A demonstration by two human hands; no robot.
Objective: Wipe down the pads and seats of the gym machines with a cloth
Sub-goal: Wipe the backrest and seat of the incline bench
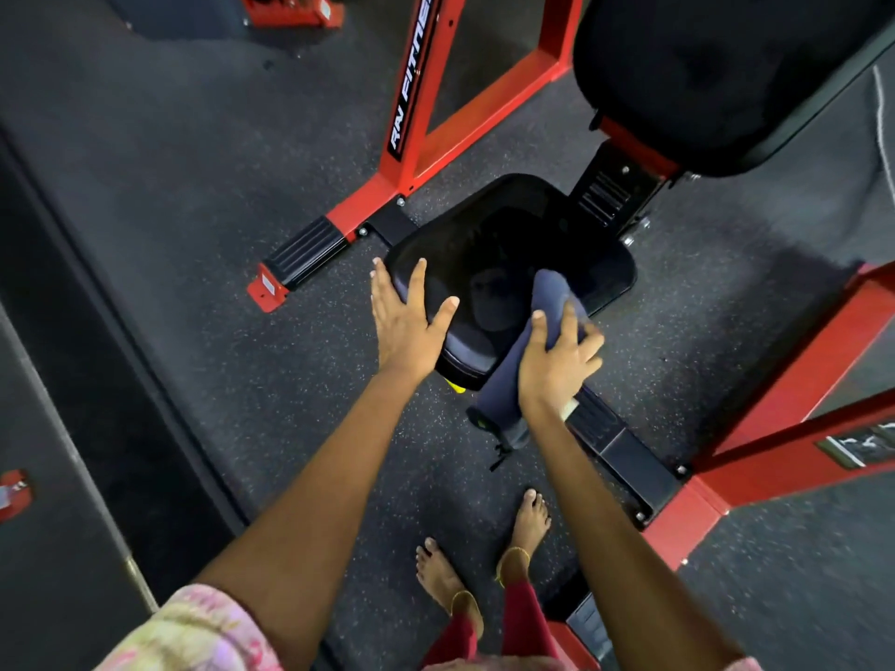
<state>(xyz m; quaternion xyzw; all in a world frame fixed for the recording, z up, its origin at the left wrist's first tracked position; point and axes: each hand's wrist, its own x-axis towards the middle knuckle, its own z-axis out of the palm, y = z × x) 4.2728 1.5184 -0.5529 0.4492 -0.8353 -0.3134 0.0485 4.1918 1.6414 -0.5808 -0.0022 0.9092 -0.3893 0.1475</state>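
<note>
A black padded seat [508, 239] of a red gym machine lies in the middle of the view. My left hand [404, 322] rests flat on the seat's near left corner, fingers spread and straight. My right hand [557, 360] grips a dark blue cloth [549, 293] at the seat's near right edge; part of the cloth lies on the seat and the rest hangs down below my wrist. A black back pad [717, 75] stands tilted at the upper right.
Red frame bars [421, 113] rise to the left of the seat, and more red beams [799, 418] run on the right. A black footplate [624, 447] lies under my right arm. My bare feet [484, 559] stand on the speckled rubber floor. A dark ledge [72, 380] runs along the left.
</note>
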